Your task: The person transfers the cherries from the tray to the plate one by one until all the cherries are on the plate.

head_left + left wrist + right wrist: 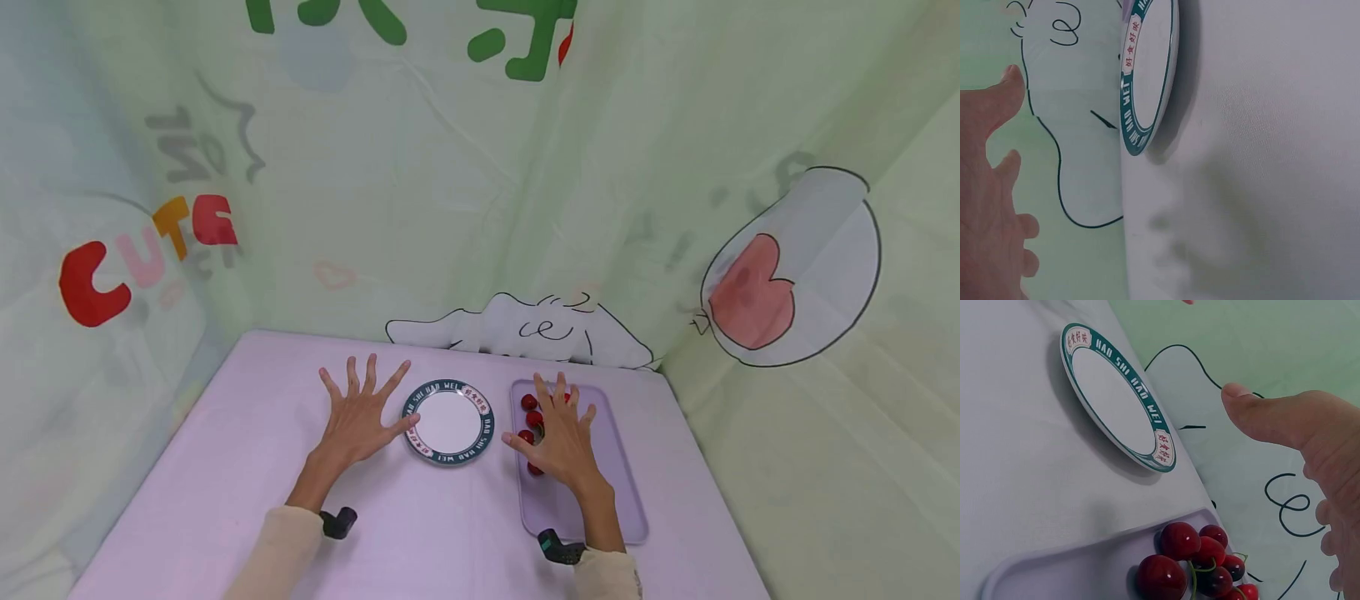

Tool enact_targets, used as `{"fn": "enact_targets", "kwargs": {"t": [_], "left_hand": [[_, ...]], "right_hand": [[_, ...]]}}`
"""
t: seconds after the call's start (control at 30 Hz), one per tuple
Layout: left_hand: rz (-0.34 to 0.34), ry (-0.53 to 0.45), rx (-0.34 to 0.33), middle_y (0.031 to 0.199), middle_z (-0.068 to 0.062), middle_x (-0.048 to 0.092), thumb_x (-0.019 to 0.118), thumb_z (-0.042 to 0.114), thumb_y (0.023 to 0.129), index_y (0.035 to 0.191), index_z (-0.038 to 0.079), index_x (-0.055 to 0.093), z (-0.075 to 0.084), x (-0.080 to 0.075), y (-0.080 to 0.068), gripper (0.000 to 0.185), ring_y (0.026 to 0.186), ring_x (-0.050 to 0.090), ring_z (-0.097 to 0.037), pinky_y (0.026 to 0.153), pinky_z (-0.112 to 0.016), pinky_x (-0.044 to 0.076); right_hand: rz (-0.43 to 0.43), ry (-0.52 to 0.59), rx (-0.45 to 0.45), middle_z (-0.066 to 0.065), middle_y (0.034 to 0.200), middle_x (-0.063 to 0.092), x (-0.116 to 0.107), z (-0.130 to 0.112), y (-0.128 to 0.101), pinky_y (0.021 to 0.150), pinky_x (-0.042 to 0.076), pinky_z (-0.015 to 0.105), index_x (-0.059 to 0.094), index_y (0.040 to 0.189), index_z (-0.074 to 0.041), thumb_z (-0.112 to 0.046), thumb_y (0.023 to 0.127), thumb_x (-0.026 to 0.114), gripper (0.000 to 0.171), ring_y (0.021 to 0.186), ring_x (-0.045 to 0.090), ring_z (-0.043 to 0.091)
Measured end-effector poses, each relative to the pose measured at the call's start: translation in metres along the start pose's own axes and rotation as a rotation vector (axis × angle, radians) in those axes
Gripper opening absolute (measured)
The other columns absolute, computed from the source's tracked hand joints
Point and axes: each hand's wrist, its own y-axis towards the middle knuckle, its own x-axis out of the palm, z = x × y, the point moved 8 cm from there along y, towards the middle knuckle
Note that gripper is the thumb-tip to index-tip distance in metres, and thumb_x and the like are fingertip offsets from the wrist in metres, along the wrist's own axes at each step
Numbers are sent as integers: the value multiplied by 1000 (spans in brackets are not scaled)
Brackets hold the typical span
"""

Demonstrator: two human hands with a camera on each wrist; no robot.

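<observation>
With fingers spread wide, my left hand (pixel 356 422) is held over the table at the left edge of a white plate (pixel 448 422) that has a dark green lettered rim. In the left wrist view the hand (pixel 988 181) holds nothing. My right hand (pixel 562 442), its fingers also splayed, hovers over a pale purple tray (pixel 618 500) and partly hides it. Several dark red cherries (pixel 1161 577), some with green stems, lie in the tray's far part. The right wrist view shows the plate (pixel 1113 400) lying apart from the tray.
The table (pixel 420 533) has a pale pinkish cover. Behind it hangs a light green curtain (pixel 465 208) with printed drawings and letters, which also closes off both sides. A wrist camera (pixel 339 523) sits on the left wrist, another (pixel 561 548) on the right.
</observation>
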Motion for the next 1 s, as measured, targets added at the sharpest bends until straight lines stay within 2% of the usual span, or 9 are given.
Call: {"fn": "enact_targets", "kwargs": {"t": [0.2,0.5,0.7,0.8,0.83,0.9,0.97,1.0], "left_hand": [[25,-5,18,178,-33,20,67,73,91,173,35,29,0,3,0,98,162,7,-68,116,-93,-14],[15,-14,-1,178,-32,17,69,73,92,174,36,28,-1,6,-3,98,162,6,-67,116,-92,-14],[28,-40,2,178,-33,20,69,71,93,173,35,30,1,8,-3,97,162,13,-68,119,-92,-8],[5,-81,-17,179,-31,20,67,70,95,174,36,26,1,12,-3,95,161,24,-64,123,-90,3],[-8,-94,-34,179,-30,20,65,70,97,175,37,23,0,14,-3,94,160,29,-62,124,-88,9],[-23,-145,-80,179,-27,25,64,66,101,175,38,20,-3,17,-4,91,151,48,-58,122,-83,28],[-12,-211,-138,174,-24,39,65,57,105,175,34,22,-7,19,-4,85,132,66,-50,113,-74,46],[5,-244,-166,168,-23,48,65,51,107,175,30,26,-9,20,-5,81,122,72,-47,106,-70,51]], "right_hand": [[31,2,-12,35,177,18,-1,-1,-2,117,10,94,27,174,-14,-69,80,79,120,160,19,69],[3,-24,-9,34,178,18,3,-4,-1,117,12,94,27,174,-15,-69,80,78,120,161,19,67],[14,8,-7,35,177,20,-1,-6,-4,118,9,93,29,173,-14,-67,79,79,119,161,20,66],[-3,30,12,34,178,18,-3,-7,-5,120,7,91,29,174,-15,-64,81,79,116,163,17,64],[-12,34,20,34,178,17,-4,-8,-6,122,6,90,27,174,-16,-63,83,78,115,163,17,63],[-14,45,29,32,179,19,-6,-9,-7,124,9,87,28,174,-16,-60,87,79,110,164,20,61],[24,64,27,31,176,30,-12,-11,-8,124,23,84,34,172,-15,-53,90,80,101,159,35,59],[59,84,25,30,171,40,-16,-12,-9,120,37,79,40,169,-14,-48,92,82,95,150,49,57]]}}
